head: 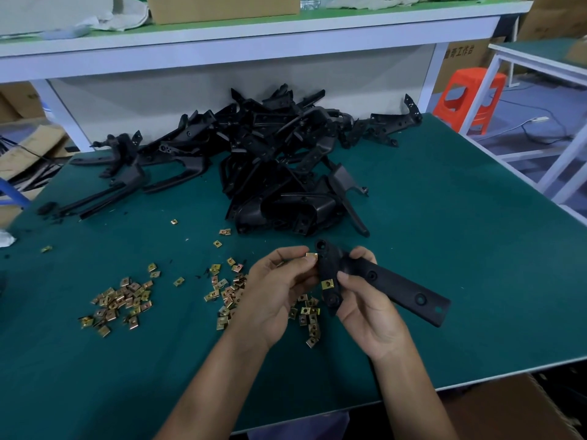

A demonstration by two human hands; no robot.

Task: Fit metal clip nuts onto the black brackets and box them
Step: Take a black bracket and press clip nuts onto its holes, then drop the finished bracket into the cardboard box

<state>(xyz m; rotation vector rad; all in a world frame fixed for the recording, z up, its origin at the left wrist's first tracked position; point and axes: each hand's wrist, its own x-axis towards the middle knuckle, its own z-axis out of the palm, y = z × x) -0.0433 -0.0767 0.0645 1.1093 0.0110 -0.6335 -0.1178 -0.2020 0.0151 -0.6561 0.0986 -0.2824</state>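
My right hand [368,309] grips a black bracket [397,289] above the green table, its long arm pointing right. One brass clip nut [327,284] sits on the bracket's lower edge by my right thumb. My left hand [279,290] pinches a second clip nut [312,256] against the bracket's upper end. Loose clip nuts lie in heaps on the table, one heap [122,301] at the left and another [227,289] under my left hand. A big pile of black brackets [270,160] fills the back of the table.
The green table [460,233] ends at a front edge near me and a right edge. A brown cardboard box [514,408] stands below the front right corner. A white shelf [254,39] runs behind the pile. An orange stool [470,96] stands far right.
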